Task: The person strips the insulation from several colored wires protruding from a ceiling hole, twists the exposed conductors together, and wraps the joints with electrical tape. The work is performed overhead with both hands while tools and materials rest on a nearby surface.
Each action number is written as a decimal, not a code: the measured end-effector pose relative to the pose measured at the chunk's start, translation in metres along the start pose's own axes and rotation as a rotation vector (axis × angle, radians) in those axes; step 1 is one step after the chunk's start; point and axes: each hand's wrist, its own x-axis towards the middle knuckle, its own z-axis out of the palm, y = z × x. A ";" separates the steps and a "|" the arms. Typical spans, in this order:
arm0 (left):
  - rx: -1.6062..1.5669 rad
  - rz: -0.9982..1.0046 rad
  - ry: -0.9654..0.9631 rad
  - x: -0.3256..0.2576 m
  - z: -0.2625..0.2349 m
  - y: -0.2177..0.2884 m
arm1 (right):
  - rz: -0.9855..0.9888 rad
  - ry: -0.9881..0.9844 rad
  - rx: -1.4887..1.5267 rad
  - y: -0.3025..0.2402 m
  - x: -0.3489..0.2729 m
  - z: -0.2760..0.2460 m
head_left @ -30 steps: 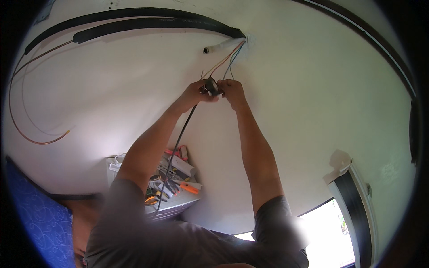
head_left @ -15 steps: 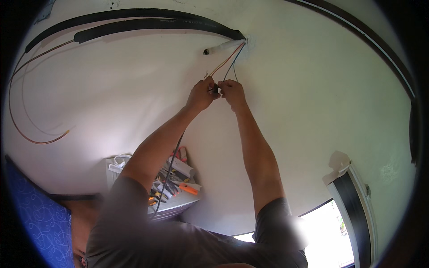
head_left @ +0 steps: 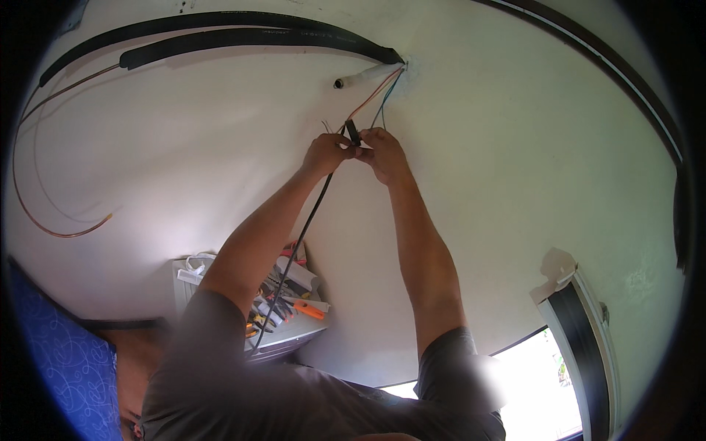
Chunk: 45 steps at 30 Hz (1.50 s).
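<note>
Black roll [head_left: 353, 132] now raised, edge-on; pinched by right hand [head_left: 387, 154], grip nearly closed. Cable [head_left: 315, 209] clasped by left hand [head_left: 323, 155], grip closed; handling seemingly unfinished.

Orange wires [head_left: 376, 93], blue wires [head_left: 390, 91], black cable [head_left: 316, 209], 2 black pipe sleeves [head_left: 243, 38], blue fabric [head_left: 66, 360] with pale swirls

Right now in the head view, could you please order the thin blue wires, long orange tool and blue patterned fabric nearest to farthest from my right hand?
1. Blue wires: just above.
2. Orange tool: lower left.
3. Blue fabric: far left.
</note>
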 end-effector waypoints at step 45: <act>-0.005 0.196 0.226 -0.013 0.023 -0.003 | -0.111 0.202 -0.647 -0.003 -0.011 -0.001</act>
